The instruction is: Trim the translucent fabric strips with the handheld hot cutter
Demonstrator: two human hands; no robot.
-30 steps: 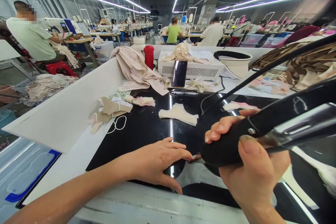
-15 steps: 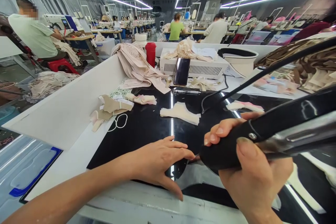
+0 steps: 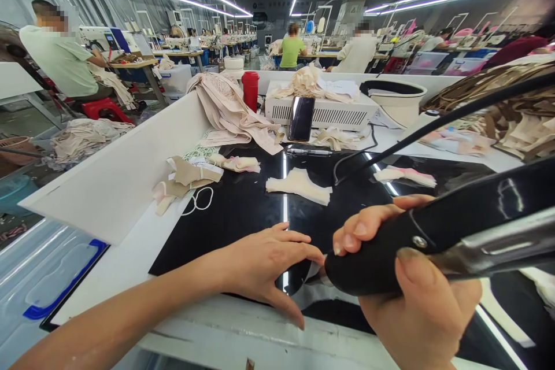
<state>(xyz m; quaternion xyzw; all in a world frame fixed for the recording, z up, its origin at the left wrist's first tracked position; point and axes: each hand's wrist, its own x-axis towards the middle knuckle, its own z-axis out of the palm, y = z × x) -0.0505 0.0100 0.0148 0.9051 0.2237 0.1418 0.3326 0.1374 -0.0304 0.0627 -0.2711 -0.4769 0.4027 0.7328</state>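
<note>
My right hand (image 3: pixel 416 295) is wrapped around a black corded handheld tool (image 3: pixel 373 254) with a metal lever along its side; its kind is unclear. The tool's rounded front end is low over the black glossy work surface (image 3: pixel 217 237), and a small part under it is mostly hidden. On the left, my left hand (image 3: pixel 269 263) lies with thumb and fingers spread, index fingertip close to the tool's front. Between the hands lies a translucent sheet (image 3: pixel 318 295), partly covered by the tool. Beyond them sits a cream fabric piece (image 3: pixel 299 185).
Fabric scraps (image 3: pixel 186 176) and white elastic loops (image 3: pixel 202 199) lie to the left. At the back are a phone (image 3: pixel 302 118), a red cup (image 3: pixel 250 91) and a white vented box (image 3: pixel 321 110). A black cable (image 3: pixel 433 127) crosses the right side. Co-workers sit farther off.
My right hand and the tool have shifted slightly left and down, bringing the tool's front end nearer the left index finger. My left hand stays almost in place, still spread.
</note>
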